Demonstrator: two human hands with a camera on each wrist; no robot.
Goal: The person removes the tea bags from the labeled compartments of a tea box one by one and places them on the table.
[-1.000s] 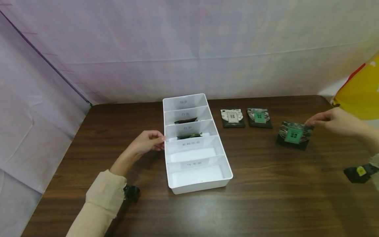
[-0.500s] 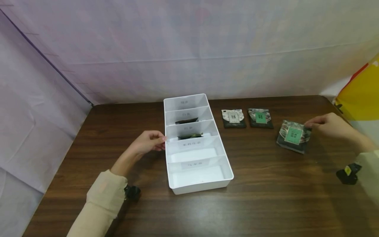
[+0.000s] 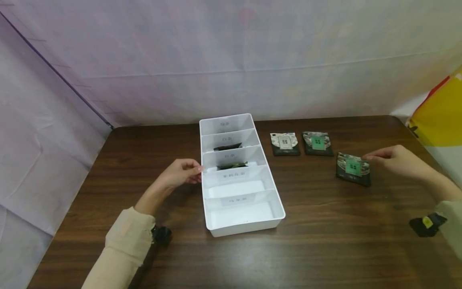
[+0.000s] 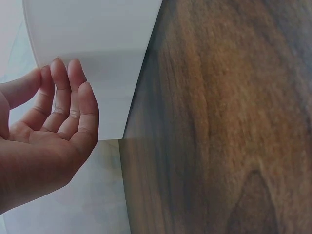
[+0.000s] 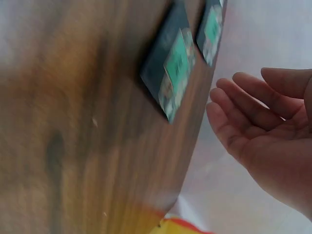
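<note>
Both sleeves (image 3: pixel 124 241) are beige, the wrist cameras (image 3: pixel 162 235) black.

High forward-down head view, close wrist views, brown tabletop (image 3: pixel 317 212) common to all.

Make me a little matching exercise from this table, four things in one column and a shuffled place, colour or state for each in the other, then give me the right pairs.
Column one
1. Left hand
2. White tray
3. White-label packet
4. Closest packet to the right hand

Column two
A. Green-labelled
B. Between the tray and the middle packet
C. Touching the tray's edge
D. Divided into five

Right pairs: 1-C, 2-D, 3-B, 4-A
</note>
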